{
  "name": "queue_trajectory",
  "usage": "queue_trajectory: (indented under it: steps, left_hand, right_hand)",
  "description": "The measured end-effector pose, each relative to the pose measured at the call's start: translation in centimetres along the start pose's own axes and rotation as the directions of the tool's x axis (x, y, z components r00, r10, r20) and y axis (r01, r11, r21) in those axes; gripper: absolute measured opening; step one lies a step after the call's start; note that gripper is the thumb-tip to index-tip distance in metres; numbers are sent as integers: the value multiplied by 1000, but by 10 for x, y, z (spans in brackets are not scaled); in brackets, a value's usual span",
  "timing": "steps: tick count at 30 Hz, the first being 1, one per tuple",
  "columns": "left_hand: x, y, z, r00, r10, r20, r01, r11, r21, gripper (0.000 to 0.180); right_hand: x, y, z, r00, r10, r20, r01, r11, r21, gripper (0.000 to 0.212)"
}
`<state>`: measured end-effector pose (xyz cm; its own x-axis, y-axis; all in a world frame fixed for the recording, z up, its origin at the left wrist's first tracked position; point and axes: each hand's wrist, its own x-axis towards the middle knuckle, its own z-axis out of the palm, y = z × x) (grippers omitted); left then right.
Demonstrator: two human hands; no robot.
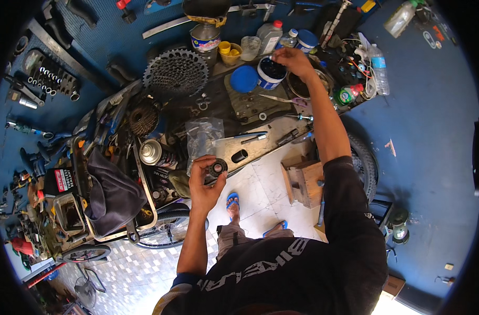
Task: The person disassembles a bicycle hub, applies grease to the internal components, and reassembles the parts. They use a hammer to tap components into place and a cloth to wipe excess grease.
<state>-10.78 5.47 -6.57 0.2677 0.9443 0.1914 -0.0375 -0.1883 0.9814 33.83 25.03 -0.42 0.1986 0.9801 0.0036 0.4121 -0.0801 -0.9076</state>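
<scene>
My left hand (204, 181) holds a small round black metal part with a centre hole (217, 168) between thumb and fingers, in front of the workbench edge. My right hand (292, 60) reaches far across the bench, its fingertips dipping into an open white and blue tub of dark grease (271, 72). The tub's blue lid (244, 79) lies just left of it on a dark mat (250, 102). A clear plastic bag (202, 136) lies on the bench just above my left hand.
A large toothed cassette (175, 71) and a smaller one (144, 119) lie at left. Cans, bottles and yellow cups line the bench's back (234, 44). A metal bowl (307, 84), scissors (281, 98), a spray can (155, 153), a wooden stool (304, 181) and a wheel (365, 165) are nearby.
</scene>
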Motion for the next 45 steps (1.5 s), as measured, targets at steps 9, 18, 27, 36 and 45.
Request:
queue_trajectory:
  steps: [9, 18, 27, 36, 45]
  left_hand:
    - [11, 0, 21, 998, 24, 57, -23, 999, -29, 47]
    - [8, -3, 24, 998, 6, 69, -1, 998, -70, 48]
    - [12, -4, 21, 998, 3, 62, -1, 999, -37, 47]
    - [13, -9, 14, 1000, -2, 23, 2, 1000, -3, 47]
    - [11, -8, 5, 1000, -22, -9, 23, 1000, 16, 47]
  right_hand:
    - [-54, -4, -3, 975, -177, 131, -2, 586, 810, 30]
    - [-56, -15, 4, 991, -109, 81, 18, 696, 718, 34]
    - [-12, -4, -16, 989, -145, 28, 147, 947, -285, 38]
    - [16, -14, 17, 974, 67, 215, 170, 409, -897, 37]
    - [23, -23, 39, 965, 153, 212, 180, 200, -963, 29]
